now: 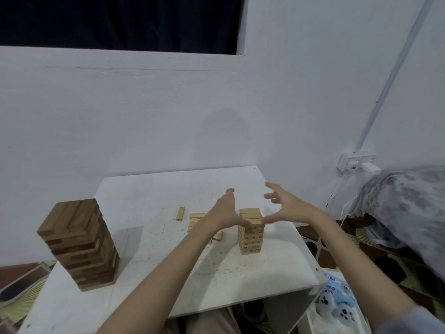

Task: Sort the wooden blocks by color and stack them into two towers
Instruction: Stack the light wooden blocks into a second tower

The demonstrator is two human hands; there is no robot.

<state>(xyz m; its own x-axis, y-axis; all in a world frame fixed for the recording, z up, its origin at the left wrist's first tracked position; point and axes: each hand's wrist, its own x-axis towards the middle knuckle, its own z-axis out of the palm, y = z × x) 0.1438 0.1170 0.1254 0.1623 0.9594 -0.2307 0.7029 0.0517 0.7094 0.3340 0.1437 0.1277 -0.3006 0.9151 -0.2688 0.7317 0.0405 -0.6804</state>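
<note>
A tall dark brown tower (80, 244) of wooden blocks stands at the table's left front. A shorter light tower (250, 233) of pale blocks stands right of centre. My left hand (225, 213) is at the light tower's left side and my right hand (285, 204) at its right side, both with fingers spread and holding nothing, near the tower's top. Behind my left wrist lie several loose pale blocks (197, 216), partly hidden by my arm. One pale block (180, 214) lies apart to their left.
The white table (149, 196) stands against a white wall. On the right are a patterned cloth bundle (409, 208), a wall socket with cable (356, 162), and a plastic bag with toys (337, 302) by the table's corner.
</note>
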